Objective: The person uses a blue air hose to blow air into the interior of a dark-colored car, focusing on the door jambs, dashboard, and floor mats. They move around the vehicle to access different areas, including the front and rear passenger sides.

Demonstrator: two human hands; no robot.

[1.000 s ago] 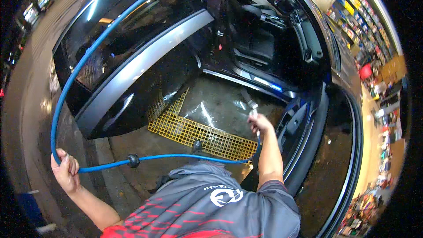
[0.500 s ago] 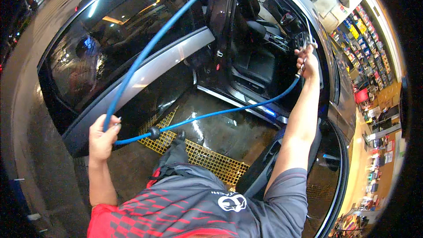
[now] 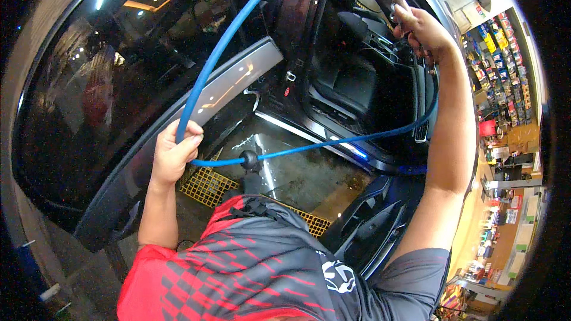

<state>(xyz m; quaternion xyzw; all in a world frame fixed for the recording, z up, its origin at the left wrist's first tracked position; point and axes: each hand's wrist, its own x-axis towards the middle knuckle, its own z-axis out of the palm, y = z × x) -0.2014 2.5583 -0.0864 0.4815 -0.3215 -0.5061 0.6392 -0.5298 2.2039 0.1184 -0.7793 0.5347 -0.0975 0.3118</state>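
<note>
My left hand (image 3: 173,153) is closed round a blue hose (image 3: 221,47), which runs up past the top of the view and loops back to the right. A black ball-shaped stopper (image 3: 249,159) sits on the hose. My right hand (image 3: 419,31) is raised in the car's front door opening, wrapped round a metal air blow gun (image 3: 399,0) with a long thin nozzle pointing up and left. The hose's end by the gun is partly hidden behind my wrist. Beyond my right hand lies the black front seat (image 3: 347,86).
At left an open rear door (image 3: 107,89) with a silver trim panel stands near my left hand. The open front door (image 3: 380,220) is at lower right. Yellow floor grating (image 3: 208,187) borders wet floor (image 3: 291,184). Shelves of packaged goods (image 3: 505,71) line the right wall.
My right hand has moved up and forward with the blow gun, whose nozzle now points up and left. My left hand has shifted right in view with the hose.
</note>
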